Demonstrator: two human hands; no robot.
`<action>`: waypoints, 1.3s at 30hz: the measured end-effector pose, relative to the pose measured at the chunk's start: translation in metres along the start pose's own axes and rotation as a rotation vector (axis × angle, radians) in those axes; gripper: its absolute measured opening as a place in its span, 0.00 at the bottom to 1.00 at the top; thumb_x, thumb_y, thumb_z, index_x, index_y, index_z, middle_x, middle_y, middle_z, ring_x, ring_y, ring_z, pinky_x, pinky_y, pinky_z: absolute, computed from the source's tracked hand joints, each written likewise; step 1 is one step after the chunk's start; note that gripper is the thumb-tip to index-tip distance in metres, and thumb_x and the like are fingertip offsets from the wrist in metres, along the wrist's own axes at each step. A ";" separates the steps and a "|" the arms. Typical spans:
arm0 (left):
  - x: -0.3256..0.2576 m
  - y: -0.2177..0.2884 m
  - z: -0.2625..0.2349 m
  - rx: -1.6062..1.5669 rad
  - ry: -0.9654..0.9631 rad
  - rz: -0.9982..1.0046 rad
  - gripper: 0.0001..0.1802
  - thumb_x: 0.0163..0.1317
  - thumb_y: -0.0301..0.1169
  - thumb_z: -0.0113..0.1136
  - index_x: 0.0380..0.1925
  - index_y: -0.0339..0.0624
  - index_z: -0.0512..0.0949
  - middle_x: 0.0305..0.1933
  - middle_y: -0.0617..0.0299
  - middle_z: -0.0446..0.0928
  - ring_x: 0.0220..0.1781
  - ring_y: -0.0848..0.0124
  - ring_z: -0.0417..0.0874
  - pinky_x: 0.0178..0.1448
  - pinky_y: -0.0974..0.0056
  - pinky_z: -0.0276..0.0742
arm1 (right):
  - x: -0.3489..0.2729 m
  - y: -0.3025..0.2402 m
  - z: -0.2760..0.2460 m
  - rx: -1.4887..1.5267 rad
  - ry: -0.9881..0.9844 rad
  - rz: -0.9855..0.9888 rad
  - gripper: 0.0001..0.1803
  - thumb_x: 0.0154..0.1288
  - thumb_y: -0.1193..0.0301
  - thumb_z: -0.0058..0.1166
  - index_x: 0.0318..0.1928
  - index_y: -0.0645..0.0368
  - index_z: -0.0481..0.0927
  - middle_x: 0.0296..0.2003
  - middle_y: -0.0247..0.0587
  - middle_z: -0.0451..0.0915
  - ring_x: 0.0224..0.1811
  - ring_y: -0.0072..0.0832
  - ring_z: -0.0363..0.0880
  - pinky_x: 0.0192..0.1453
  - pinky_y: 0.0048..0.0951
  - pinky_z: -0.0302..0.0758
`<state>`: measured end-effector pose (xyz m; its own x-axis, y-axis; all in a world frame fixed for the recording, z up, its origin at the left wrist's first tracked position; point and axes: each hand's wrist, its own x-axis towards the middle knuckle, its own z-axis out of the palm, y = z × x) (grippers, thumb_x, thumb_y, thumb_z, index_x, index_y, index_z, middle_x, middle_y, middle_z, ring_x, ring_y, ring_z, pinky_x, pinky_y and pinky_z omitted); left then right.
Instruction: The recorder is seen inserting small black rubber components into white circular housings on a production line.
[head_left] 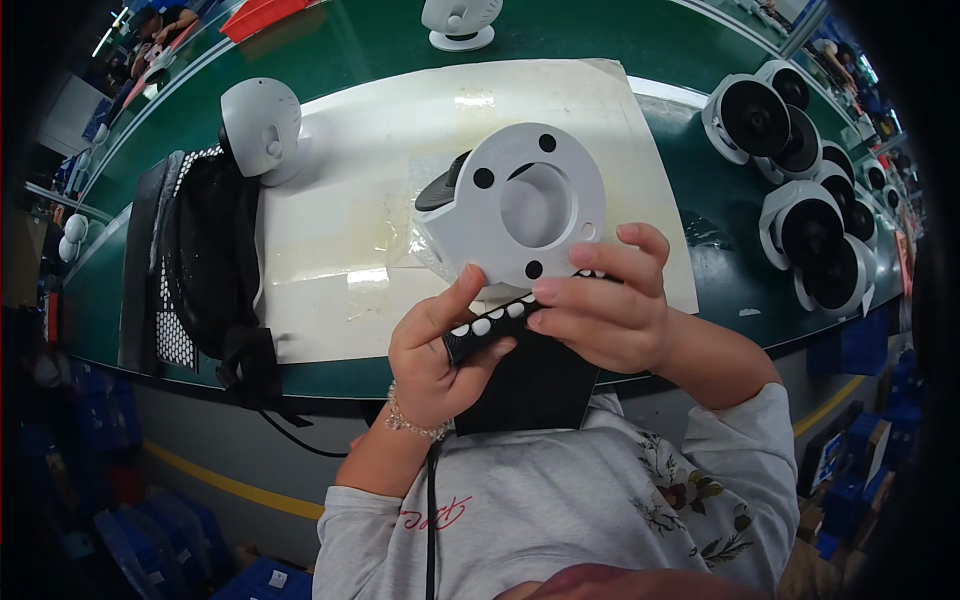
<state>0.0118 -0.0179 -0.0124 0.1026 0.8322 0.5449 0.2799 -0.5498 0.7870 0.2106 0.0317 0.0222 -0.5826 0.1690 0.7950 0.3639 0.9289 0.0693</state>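
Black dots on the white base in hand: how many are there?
3 on the base: top dot, upper-left dot and bottom dot. The right hand covers part of the rim, so another may be hidden.

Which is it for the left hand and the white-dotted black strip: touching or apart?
Touching. The head view shows the left hand closed around the left end of the white-dotted black strip.
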 end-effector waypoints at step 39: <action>0.003 -0.009 0.006 -0.061 0.066 0.125 0.34 0.39 0.20 0.66 0.51 0.29 0.68 0.20 0.64 0.72 0.19 0.71 0.70 0.27 0.70 0.66 | 0.008 0.028 -0.019 0.392 -0.086 0.661 0.05 0.54 0.71 0.56 0.32 0.57 0.77 0.55 0.44 0.68 0.64 0.43 0.53 0.63 0.38 0.54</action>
<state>0.0157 -0.0099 -0.0194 0.0690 0.7517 0.6559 0.2104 -0.6537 0.7269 0.2300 0.0523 0.0417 -0.3946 0.7390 0.5460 0.3810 0.6724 -0.6346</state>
